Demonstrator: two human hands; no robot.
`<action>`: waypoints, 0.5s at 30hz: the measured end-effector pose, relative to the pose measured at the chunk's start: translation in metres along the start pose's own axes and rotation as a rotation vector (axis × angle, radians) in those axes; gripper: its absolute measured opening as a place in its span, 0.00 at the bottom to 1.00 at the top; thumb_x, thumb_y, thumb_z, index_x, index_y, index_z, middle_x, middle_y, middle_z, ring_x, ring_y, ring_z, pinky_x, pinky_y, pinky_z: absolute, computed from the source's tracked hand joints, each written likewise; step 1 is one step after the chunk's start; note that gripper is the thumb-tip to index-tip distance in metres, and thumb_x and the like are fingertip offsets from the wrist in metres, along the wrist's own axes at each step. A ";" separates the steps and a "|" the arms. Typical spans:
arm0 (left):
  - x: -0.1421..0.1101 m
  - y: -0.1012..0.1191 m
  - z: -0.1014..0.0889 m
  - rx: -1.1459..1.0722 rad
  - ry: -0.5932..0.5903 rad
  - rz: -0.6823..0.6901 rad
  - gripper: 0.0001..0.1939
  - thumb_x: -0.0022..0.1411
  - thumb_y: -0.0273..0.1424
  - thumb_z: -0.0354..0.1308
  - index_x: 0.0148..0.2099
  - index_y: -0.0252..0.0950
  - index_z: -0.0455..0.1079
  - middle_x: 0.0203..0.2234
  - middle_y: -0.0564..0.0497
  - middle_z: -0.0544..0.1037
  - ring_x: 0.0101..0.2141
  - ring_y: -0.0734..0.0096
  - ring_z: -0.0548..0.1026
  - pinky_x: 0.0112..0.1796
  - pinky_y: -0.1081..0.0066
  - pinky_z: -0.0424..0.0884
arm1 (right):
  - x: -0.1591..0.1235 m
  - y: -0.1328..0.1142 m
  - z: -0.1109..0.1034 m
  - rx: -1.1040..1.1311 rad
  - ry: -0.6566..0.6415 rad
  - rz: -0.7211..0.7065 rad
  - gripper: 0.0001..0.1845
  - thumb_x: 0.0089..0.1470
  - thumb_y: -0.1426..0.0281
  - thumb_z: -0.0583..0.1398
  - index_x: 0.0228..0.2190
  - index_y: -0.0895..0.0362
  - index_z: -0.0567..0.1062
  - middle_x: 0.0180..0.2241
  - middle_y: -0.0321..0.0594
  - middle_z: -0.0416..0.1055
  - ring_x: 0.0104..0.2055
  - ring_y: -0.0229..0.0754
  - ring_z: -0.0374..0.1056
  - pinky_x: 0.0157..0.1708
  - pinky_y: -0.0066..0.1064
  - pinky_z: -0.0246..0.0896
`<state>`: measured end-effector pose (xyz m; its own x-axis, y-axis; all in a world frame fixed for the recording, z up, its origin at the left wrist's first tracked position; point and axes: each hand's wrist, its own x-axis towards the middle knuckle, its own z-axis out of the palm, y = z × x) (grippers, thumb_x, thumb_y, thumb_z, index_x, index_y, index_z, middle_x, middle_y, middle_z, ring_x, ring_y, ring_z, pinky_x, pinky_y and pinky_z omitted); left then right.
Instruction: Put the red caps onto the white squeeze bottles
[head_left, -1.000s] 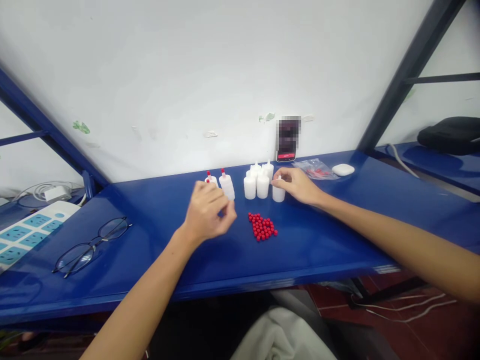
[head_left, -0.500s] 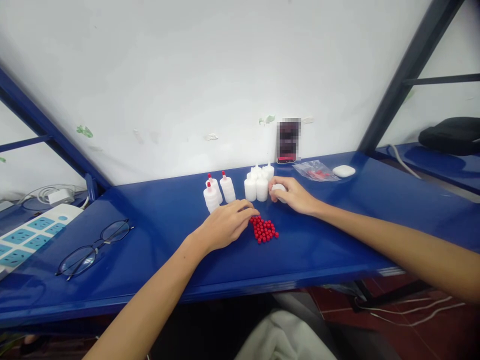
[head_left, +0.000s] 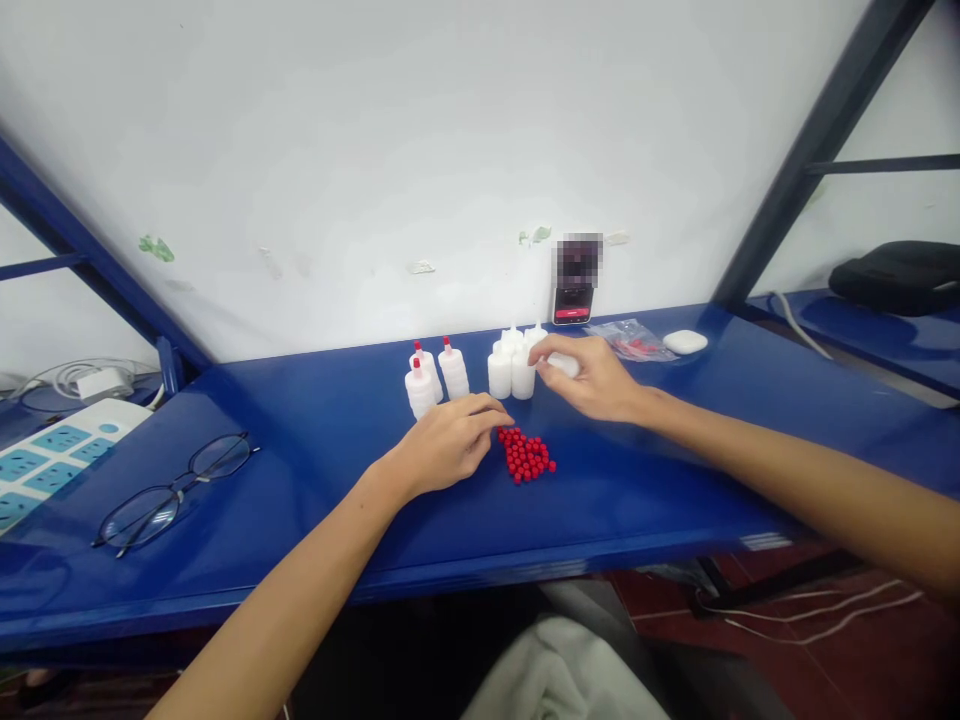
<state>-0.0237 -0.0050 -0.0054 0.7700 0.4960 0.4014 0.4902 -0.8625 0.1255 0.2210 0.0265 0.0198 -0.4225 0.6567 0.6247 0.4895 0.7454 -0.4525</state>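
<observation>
My right hand (head_left: 592, 380) is closed around a small white bottle (head_left: 562, 364), lifted a little off the blue table (head_left: 315, 480) beside a cluster of uncapped white bottles (head_left: 511, 368). My left hand (head_left: 454, 440) rests on the table, fingers curled and pinching at the left edge of a pile of small red caps (head_left: 527, 455); whether a cap is between the fingertips is hidden. Three white bottles with red caps (head_left: 431, 375) stand just behind the left hand.
A pair of glasses (head_left: 169, 492) lies at the left, near a white power strip (head_left: 45, 455). A phone (head_left: 574, 285) leans on the wall at the back, with a plastic bag (head_left: 634, 342) and a white case (head_left: 684, 342) to its right. A black bag (head_left: 896, 272) sits far right.
My left hand let go of a capped bottle among the others and came down to the red caps. My right hand closed on a white bottle and lifted it.
</observation>
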 end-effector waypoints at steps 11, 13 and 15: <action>0.001 0.006 -0.002 -0.104 -0.097 -0.072 0.20 0.64 0.21 0.52 0.56 0.38 0.71 0.49 0.46 0.75 0.49 0.63 0.74 0.53 0.61 0.71 | -0.015 -0.015 0.013 0.107 0.045 0.006 0.14 0.53 0.58 0.57 0.24 0.55 0.67 0.19 0.33 0.62 0.22 0.36 0.54 0.25 0.31 0.50; 0.001 0.007 -0.002 -0.109 -0.099 -0.075 0.19 0.65 0.22 0.52 0.55 0.38 0.72 0.48 0.46 0.76 0.48 0.63 0.74 0.52 0.62 0.72 | -0.018 -0.011 0.013 0.118 -0.011 -0.004 0.15 0.56 0.59 0.55 0.25 0.56 0.69 0.20 0.33 0.62 0.22 0.36 0.55 0.26 0.30 0.51; 0.000 0.007 -0.001 -0.116 -0.099 -0.073 0.17 0.65 0.23 0.53 0.55 0.37 0.72 0.47 0.46 0.76 0.47 0.63 0.74 0.51 0.62 0.72 | -0.019 -0.008 0.014 0.095 -0.036 0.021 0.15 0.57 0.60 0.55 0.25 0.56 0.69 0.20 0.33 0.62 0.23 0.35 0.56 0.26 0.29 0.51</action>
<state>-0.0206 -0.0108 -0.0030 0.7732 0.5601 0.2972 0.5001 -0.8269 0.2574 0.2139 0.0101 0.0026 -0.4412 0.6745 0.5920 0.4243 0.7381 -0.5246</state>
